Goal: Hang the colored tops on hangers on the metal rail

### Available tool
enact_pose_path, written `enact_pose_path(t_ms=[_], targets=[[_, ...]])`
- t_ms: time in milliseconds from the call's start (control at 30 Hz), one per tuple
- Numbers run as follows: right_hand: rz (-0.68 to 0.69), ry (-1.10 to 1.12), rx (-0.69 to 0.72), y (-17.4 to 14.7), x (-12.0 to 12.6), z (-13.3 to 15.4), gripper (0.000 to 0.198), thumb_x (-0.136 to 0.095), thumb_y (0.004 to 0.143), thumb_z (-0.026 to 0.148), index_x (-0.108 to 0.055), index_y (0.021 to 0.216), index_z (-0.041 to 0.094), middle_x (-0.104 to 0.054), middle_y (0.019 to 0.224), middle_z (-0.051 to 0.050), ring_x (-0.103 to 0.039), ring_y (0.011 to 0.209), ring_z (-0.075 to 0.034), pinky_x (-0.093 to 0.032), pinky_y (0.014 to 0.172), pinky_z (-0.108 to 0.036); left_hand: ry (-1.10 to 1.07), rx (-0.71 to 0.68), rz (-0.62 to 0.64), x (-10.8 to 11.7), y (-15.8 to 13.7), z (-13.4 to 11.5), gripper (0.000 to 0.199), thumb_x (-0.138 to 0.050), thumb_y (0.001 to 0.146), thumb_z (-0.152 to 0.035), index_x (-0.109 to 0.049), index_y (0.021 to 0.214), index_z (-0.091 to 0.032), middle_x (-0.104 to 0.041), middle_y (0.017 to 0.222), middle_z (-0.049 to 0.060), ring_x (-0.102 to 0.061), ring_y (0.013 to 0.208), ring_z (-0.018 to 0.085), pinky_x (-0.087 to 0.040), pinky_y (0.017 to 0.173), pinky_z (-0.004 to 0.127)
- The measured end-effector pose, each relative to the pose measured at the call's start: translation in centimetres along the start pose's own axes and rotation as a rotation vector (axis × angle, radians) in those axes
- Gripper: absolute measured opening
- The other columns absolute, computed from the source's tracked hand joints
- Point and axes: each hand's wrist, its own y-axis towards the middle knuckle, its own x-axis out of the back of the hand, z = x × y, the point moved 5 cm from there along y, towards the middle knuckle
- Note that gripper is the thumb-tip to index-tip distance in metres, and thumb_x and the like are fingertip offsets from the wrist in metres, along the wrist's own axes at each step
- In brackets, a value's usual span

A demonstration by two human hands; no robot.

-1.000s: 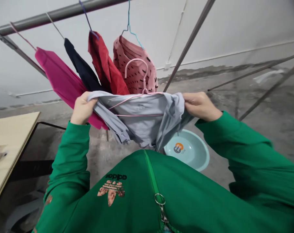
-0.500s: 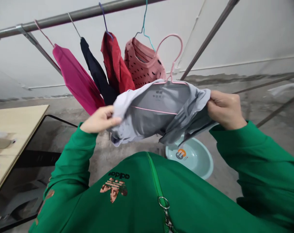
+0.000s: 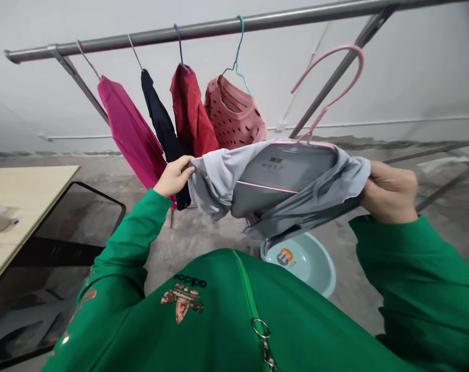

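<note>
A light grey shirt point(image 3: 281, 181) is stretched out between my two hands, its neck opening facing me. Inside it sits a pink hanger point(image 3: 315, 124), whose hook stands up out of the collar, apart from the rail. My left hand point(image 3: 175, 175) pinches the shirt at its left shoulder or sleeve, thumb against fingers. On the other side my right hand point(image 3: 391, 191) is closed round the right sleeve end, its fingers partly hidden. The shirt's lower part hangs in folds toward the floor.
A metal rail point(image 3: 133, 39) crosses the top. From it hang a magenta garment point(image 3: 129, 129), a dark navy garment point(image 3: 159, 111), a red garment point(image 3: 195, 113) and a pink patterned top point(image 3: 234, 113). Below is a pale blue basin point(image 3: 315, 263); a wooden table point(image 3: 36, 191) stands left.
Both hands have shifted right with the shirt, pulling it wider and lower at the right. The hanger's hook has tilted and moved right with it. The view has shifted a little.
</note>
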Motion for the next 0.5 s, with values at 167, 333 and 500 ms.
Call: enact_pose_path(t_ms=[167,333,500], targets=[[0.017,0.041,-0.055,0.0,0.7,-0.4,0.012,-0.055,0.063,0.017,-0.068,0.062,0.016,-0.054,0.054,0.003,-0.048,0.054,-0.008,-0.038,0.051,-0.017,-0.109,0.092,-0.185,0.7,0.3,1.7,0.021,-0.044,0.086,-0.029,-0.062,0.087,-0.017,-0.065,0.08,0.002,-0.059,0.077,0.015,-0.048,0.073,0.027],[0.003,0.098,-0.106,-0.4,0.6,-0.7,0.011,-0.058,0.062,0.017,-0.069,0.063,0.018,-0.057,0.055,0.002,-0.05,0.055,-0.01,-0.04,0.052,-0.019,-0.045,0.032,-0.203,1.6,0.6,0.9,0.021,-0.045,0.086,-0.027,-0.063,0.084,-0.018,-0.064,0.08,0.003,-0.059,0.079,0.016,-0.048,0.077,0.03],[0.042,0.115,-0.2,-0.7,-0.3,-1.4,0.012,-0.058,0.063,0.02,-0.07,0.065,0.019,-0.063,0.06,0.001,-0.053,0.058,-0.012,-0.042,0.054,-0.022,0.068,-0.25,-0.08,0.5,-0.2,-3.2,0.028,-0.042,0.091,-0.035,-0.064,0.097,-0.018,-0.066,0.097,0.008,-0.059,0.093,0.02,-0.046,0.087,0.035]])
